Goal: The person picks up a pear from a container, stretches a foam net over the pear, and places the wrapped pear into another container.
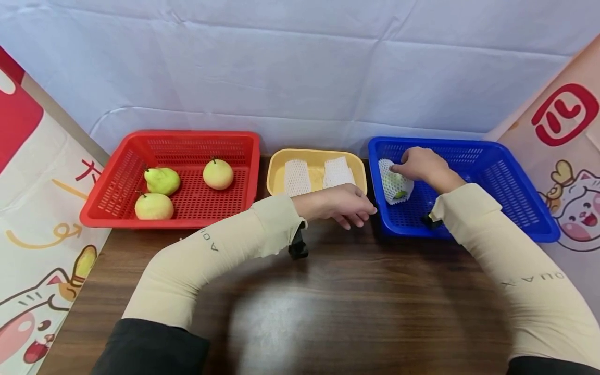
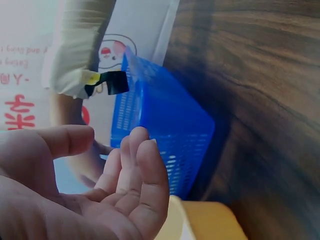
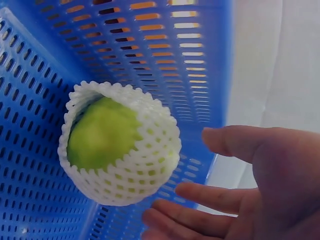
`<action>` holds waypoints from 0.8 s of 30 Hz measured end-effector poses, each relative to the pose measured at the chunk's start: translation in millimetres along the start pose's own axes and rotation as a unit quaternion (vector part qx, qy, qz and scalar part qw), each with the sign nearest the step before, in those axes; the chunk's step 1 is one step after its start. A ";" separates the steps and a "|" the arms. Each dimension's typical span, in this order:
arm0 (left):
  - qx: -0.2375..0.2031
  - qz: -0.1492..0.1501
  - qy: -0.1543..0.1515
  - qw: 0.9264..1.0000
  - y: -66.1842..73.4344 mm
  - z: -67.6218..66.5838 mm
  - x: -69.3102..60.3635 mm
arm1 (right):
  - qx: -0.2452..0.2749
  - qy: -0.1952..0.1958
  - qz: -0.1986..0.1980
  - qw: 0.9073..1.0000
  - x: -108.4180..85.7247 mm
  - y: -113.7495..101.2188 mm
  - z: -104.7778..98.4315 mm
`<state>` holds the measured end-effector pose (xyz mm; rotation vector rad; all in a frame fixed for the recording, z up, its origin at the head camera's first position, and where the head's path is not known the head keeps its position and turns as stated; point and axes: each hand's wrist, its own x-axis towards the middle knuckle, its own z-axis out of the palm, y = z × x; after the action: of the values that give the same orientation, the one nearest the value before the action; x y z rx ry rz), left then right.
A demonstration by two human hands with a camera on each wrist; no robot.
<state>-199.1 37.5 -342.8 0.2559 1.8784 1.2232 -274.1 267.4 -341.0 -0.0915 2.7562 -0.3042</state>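
A green pear in a white foam net sleeve (image 3: 120,150) lies at the left end of the blue basket (image 1: 469,234). My right hand (image 1: 424,167) is beside it, and in the right wrist view the thumb and fingers are spread apart, with a gap between them and the sleeved pear. My left hand (image 1: 344,204) hovers in front of the yellow tray (image 1: 319,152), near the blue basket's left side. Its fingers (image 2: 152,172) are loosely bent with nothing in them. Two white foam net sleeves, one on the left (image 1: 297,177) and one on the right (image 1: 338,172), lie in the yellow tray.
At the left stands a red basket (image 1: 187,134) with a green pear (image 1: 162,180) and two paler pears, one behind (image 1: 217,174) and one in front (image 1: 153,206). All the containers sit at the back of a dark wooden table (image 1: 328,302), against a white cloth (image 1: 281,73).
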 end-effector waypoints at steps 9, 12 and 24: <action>0.051 0.045 0.007 0.998 4.9 -28.1 -30.6 | 0.028 0.040 -0.019 0.999 -14.1 -2.8 -5.9; 0.061 0.069 0.011 0.996 6.1 -41.0 -40.2 | 0.036 0.051 -0.033 0.998 -19.4 -6.9 -7.3; 0.081 0.137 0.048 0.986 1.8 -90.9 -86.2 | 0.087 0.087 -0.082 0.989 -46.9 -36.2 -8.3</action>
<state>-214.5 -70.1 -280.5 0.5691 2.0813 1.2824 -232.5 238.6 -309.0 -0.2586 2.8839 -0.6218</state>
